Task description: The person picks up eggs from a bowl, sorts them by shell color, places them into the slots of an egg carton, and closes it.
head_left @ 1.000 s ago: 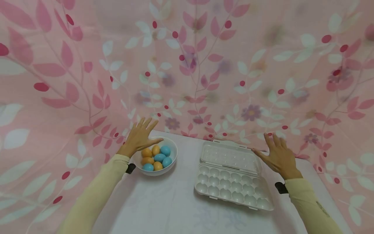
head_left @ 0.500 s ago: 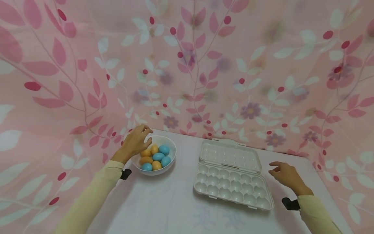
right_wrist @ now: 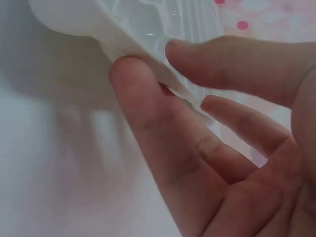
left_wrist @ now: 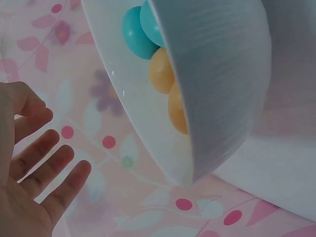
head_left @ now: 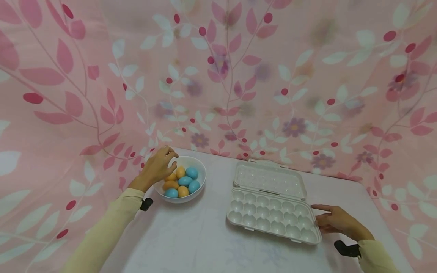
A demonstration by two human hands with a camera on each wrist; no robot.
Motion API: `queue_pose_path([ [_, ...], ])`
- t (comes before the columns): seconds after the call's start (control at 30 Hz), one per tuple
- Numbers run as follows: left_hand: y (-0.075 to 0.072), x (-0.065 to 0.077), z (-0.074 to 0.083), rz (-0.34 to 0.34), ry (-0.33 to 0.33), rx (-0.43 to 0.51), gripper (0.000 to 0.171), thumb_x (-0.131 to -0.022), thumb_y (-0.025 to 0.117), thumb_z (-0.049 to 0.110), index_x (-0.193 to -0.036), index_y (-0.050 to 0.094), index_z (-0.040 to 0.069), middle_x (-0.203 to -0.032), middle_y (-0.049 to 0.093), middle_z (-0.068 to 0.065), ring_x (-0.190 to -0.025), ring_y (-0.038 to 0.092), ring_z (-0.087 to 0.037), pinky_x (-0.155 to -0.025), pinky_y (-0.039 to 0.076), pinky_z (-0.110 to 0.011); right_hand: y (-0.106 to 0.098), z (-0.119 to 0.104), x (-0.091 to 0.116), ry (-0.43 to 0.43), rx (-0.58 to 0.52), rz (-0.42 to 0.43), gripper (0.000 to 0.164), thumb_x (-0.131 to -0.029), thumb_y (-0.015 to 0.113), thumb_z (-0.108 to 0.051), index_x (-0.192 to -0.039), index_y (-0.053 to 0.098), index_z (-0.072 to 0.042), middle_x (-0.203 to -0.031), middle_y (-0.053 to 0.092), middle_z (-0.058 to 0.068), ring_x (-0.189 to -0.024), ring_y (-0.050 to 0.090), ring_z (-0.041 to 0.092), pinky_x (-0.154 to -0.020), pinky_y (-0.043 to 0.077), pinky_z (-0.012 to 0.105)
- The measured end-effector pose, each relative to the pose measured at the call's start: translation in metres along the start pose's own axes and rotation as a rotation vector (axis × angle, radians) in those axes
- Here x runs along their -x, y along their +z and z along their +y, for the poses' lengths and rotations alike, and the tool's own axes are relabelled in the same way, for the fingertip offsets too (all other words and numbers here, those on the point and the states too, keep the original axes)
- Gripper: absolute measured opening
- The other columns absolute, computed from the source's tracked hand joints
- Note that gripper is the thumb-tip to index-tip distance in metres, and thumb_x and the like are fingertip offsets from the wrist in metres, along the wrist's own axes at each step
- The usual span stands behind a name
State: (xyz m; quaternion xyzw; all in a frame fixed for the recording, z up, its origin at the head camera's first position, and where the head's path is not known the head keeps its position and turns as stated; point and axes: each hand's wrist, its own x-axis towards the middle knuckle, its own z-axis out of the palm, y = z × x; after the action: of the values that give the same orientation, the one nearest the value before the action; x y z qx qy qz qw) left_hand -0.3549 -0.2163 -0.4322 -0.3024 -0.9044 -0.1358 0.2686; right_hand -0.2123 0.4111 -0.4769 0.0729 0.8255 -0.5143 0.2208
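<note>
My left hand hovers at the left side of a white bowl, its fingers loosely bent and holding nothing. In the left wrist view, a gap shows between the fingers and the bowl. Several blue eggs and orange eggs lie in the bowl. To the right, a white plastic egg carton lies with its lid folded back and its cups bare. My right hand pinches the carton's right edge, thumb over the rim and fingers below it in the right wrist view.
A white cloth covers the table beneath the bowl and carton. Pink floral fabric hangs behind the table and along both sides. A dark wrist camera mount sits at the left cuff, and another mount at the right.
Both hands were spread and raised; the left has relaxed over the bowl's left side. The right has come down and taken hold of the carton's right edge.
</note>
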Motion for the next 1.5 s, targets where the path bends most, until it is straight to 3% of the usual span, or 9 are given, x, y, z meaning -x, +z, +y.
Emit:
queue_pose_path([
  [0.4,0.008,-0.007,0.002,-0.15,-0.047,0.011,0.022,-0.086,0.07,0.016,-0.105,0.072,0.005,-0.105,0.058,-0.009,-0.096,0.05,-0.026,-0.079,0.052,-0.036,0.009,0.016,0.007,-0.025,-0.044,0.111,0.084,-0.081,0.078,-0.008,-0.148,0.029,0.005,-0.108,0.068,0.02,-0.089,0.069,0.028,-0.073,0.057,0.044],
  [0.57,0.011,-0.019,0.013,-0.261,-0.041,0.0,0.022,-0.087,0.071,0.015,-0.107,0.071,0.008,-0.104,0.059,-0.007,-0.096,0.049,-0.025,-0.073,0.053,-0.035,0.011,0.016,0.009,-0.015,-0.046,0.153,0.083,-0.081,0.078,-0.008,-0.149,0.031,0.003,-0.108,0.067,0.019,-0.088,0.069,0.027,-0.072,0.058,0.044],
  [0.73,0.015,-0.04,0.028,-0.414,0.009,-0.043,0.029,-0.085,0.076,0.018,-0.112,0.07,0.01,-0.103,0.058,-0.006,-0.093,0.052,-0.023,-0.069,0.052,-0.032,0.01,0.014,0.009,-0.007,-0.024,0.146,0.083,-0.081,0.078,-0.009,-0.149,0.031,0.003,-0.109,0.067,0.02,-0.088,0.069,0.026,-0.072,0.058,0.043],
  [0.93,0.024,-0.069,0.039,-0.621,0.031,-0.044,0.035,-0.082,0.08,0.018,-0.115,0.071,0.011,-0.114,0.06,-0.009,-0.097,0.058,-0.023,-0.08,0.054,-0.038,0.01,0.017,0.01,-0.004,-0.026,0.144,0.082,-0.082,0.077,-0.007,-0.149,0.03,0.003,-0.109,0.067,0.02,-0.089,0.069,0.026,-0.072,0.058,0.044],
  [1.07,0.034,-0.079,0.039,-0.782,-0.021,-0.02,0.036,-0.082,0.079,0.016,-0.117,0.07,0.011,-0.117,0.062,-0.007,-0.098,0.058,-0.022,-0.088,0.051,-0.039,0.012,0.018,0.009,0.001,-0.029,0.16,0.082,-0.081,0.077,-0.006,-0.149,0.031,0.003,-0.108,0.067,0.02,-0.087,0.069,0.026,-0.071,0.058,0.044],
  [1.17,0.043,-0.081,0.035,-0.877,-0.12,0.01,0.041,-0.083,0.079,0.015,-0.122,0.068,0.013,-0.121,0.061,-0.004,-0.106,0.056,-0.022,-0.093,0.048,-0.04,0.014,0.018,0.006,0.015,-0.026,0.173,0.082,-0.081,0.078,-0.006,-0.148,0.033,0.003,-0.108,0.067,0.02,-0.086,0.069,0.026,-0.071,0.058,0.044],
  [1.3,0.05,-0.078,0.033,-0.91,-0.199,0.055,0.046,-0.081,0.078,0.01,-0.126,0.066,0.014,-0.117,0.062,-0.004,-0.106,0.054,-0.022,-0.096,0.046,-0.042,0.018,0.016,0.004,0.023,-0.025,0.178,0.082,-0.08,0.079,-0.006,-0.147,0.034,0.003,-0.108,0.067,0.021,-0.086,0.069,0.027,-0.071,0.058,0.044],
  [1.5,0.061,-0.075,0.028,-0.886,-0.215,0.108,0.047,-0.075,0.077,0.002,-0.119,0.069,0.013,-0.112,0.064,-0.002,-0.1,0.054,-0.021,-0.096,0.045,-0.043,0.018,0.017,0.003,0.014,-0.032,0.177,0.082,-0.079,0.079,-0.005,-0.147,0.034,0.004,-0.107,0.068,0.021,-0.086,0.069,0.027,-0.071,0.058,0.044],
])
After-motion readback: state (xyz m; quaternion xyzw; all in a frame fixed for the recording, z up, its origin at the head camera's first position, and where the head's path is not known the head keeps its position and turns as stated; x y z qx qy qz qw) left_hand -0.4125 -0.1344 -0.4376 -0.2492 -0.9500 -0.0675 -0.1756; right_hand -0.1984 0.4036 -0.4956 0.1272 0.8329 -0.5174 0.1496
